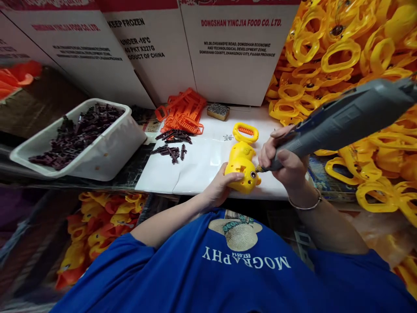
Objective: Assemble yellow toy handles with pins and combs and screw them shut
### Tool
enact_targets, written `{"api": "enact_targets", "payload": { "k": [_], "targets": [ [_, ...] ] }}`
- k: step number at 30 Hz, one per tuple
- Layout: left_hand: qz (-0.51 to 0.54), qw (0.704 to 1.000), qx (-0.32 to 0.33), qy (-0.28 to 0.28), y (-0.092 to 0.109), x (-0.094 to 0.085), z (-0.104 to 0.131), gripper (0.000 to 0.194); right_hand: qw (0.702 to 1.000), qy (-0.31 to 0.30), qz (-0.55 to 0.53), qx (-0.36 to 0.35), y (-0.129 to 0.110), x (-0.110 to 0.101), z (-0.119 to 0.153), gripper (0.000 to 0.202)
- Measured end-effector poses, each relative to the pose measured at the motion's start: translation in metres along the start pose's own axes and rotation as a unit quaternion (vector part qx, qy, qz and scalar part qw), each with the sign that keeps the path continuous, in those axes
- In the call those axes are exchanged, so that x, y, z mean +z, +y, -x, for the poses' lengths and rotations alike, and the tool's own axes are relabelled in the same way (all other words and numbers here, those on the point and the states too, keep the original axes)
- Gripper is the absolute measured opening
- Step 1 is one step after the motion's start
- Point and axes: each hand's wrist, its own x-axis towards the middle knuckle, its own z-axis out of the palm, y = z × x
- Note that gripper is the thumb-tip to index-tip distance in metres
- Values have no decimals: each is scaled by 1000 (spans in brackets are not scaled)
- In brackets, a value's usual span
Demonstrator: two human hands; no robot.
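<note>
My left hand [223, 184] is closed around the lower left of a yellow plastic toy duck [241, 160], its thumb pressed on the body near a rectangular slot. The duck has a round black-and-white eye and a looped handle [246, 132] at its far end. In my right hand [282, 157] is a grey electric screwdriver [339, 119], gripped near its front end. Its tip meets the duck's right side close to the eye; whether a screw sits there I cannot make out. Small screws [228, 137] lie loose on the white work surface [202, 167] left of the duck.
Orange plastic parts [184, 113] and dark purple pieces [172, 148] lie on the left of the surface. A small box of screws [218, 111] stands behind. A white tub [107, 161] holds more dark pieces. Yellow toys [342, 56] pile high on the right; cartons [234, 69] wall the back.
</note>
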Motion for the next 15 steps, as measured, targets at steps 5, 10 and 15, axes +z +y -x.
{"api": "enact_targets", "payload": {
  "k": [5, 10, 15],
  "targets": [
    [20, 999, -2, -30, 1, -3, -2, 59, 1000, 1, -3, -2, -31, 18, -8, 33],
    [38, 999, 3, -16, -1, -5, -1, 57, 999, 0, 36, 3, -46, 40, 4, 32],
    [41, 999, 1, 4, 0, -3, 0, 55, 998, -34, 45, 3, -34, 43, 7, 34]
  ]
}}
